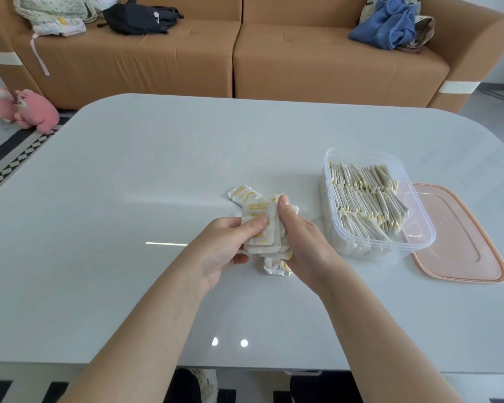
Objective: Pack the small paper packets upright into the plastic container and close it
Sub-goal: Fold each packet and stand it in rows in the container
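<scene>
Both hands meet over the middle of a glossy, pale grey table [128, 184] with rounded corners. The left hand [227, 248] and the right hand [301, 238] together grasp a stack of small white paper packets with yellow print [262, 228]. The left thumb presses on the top packet's face and the right thumb lies along the stack's right edge.

Just beyond the grip, a loose packet [242, 194] lies flat on the table. A second loose packet [275, 267] lies under the hands on the near side.

To the right of the grip, near but apart, stands an open, clear rectangular plastic container [419, 210]. Rows of upright packets [364, 199] fill most of it, and its right end is bare. Farther right a pale pink plastic lid [460, 237] lies flat, its left edge hidden by the container.

Far beyond the hands a tan sofa [245, 53] crosses the room. It carries a black bag [137, 17], pale patterned cloth bags [56, 16] and a blue mesh bundle [387, 21]. Far left of the grip, pink plush toys [26, 109] lie beside a black-and-white patterned rug [9, 161].
</scene>
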Motion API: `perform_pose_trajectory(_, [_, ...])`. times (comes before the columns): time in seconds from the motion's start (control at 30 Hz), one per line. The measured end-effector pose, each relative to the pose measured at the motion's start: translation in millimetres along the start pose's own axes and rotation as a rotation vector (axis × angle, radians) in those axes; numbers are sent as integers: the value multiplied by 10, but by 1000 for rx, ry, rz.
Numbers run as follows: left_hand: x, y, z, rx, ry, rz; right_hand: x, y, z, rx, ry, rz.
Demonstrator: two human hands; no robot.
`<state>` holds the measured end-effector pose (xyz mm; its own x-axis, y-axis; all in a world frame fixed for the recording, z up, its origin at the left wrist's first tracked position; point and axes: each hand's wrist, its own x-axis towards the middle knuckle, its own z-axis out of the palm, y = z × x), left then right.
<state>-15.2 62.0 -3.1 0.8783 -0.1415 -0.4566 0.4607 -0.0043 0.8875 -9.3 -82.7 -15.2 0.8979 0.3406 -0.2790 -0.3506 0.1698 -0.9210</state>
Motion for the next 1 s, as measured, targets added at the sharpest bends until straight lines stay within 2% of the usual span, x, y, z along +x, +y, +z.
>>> perform_pose_trajectory(0.07, [-1, 6, -1, 25, 25, 23, 29, 18, -27, -103, 41, -11])
perform_pose_trajectory(0.23, [28, 9, -44, 67, 191, 225, 45, 5, -79, -382, 237, -144])
perform_pose_trajectory(0.43, [114, -28, -138, 279, 308, 323, 16, -20, -68, -519, 163, -194])
perform_pose_trajectory(0.67, [151, -90, -199, 539, 314, 349, 80, 69, -49, -795, 245, -204])
perform_pose_trajectory(1.0, [122, -93, -217, 761, 251, 314, 173, 183, -8, -898, 255, -165])
